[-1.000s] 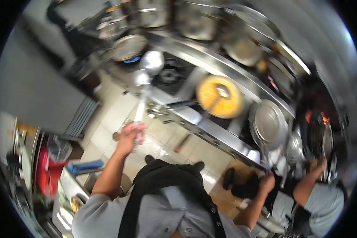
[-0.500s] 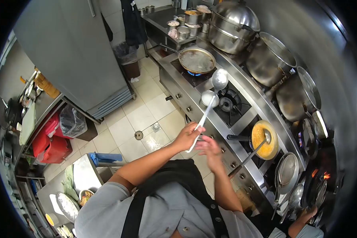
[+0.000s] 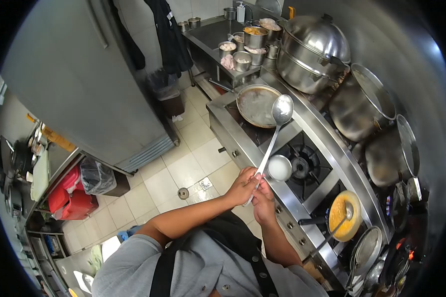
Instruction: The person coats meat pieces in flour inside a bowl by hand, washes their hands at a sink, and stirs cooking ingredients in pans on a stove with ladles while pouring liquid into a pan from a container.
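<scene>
A long-handled metal spoon (image 3: 270, 148) points away from me, its bowl overlapping the right rim of a wide pan (image 3: 252, 106) of cloudy liquid. My left hand (image 3: 244, 186) is closed around the handle. Lower down, my right hand (image 3: 264, 200) is closed on the same handle; its fingers are partly hidden. Just right of the handle stands a small metal container (image 3: 280, 168) of white liquid beside a bare burner (image 3: 305, 167). Nearer on the right, a pan (image 3: 351, 232) holds a yellow-orange mixture with a ladle (image 3: 332, 230) resting in it.
A large lidded steamer (image 3: 307, 54) and two tall pots (image 3: 359, 111) line the back of the stove (image 3: 317, 195). Several metal tubs of ingredients (image 3: 255, 37) stand at the far end. On the left are a tall grey fridge (image 3: 89, 84) and a red bin (image 3: 74, 205).
My right hand, apart from the spoon and blurred before, has closed on its handle. The spoon's bowl has moved over the far pan's rim. The blue flame there no longer shows. My view has shifted.
</scene>
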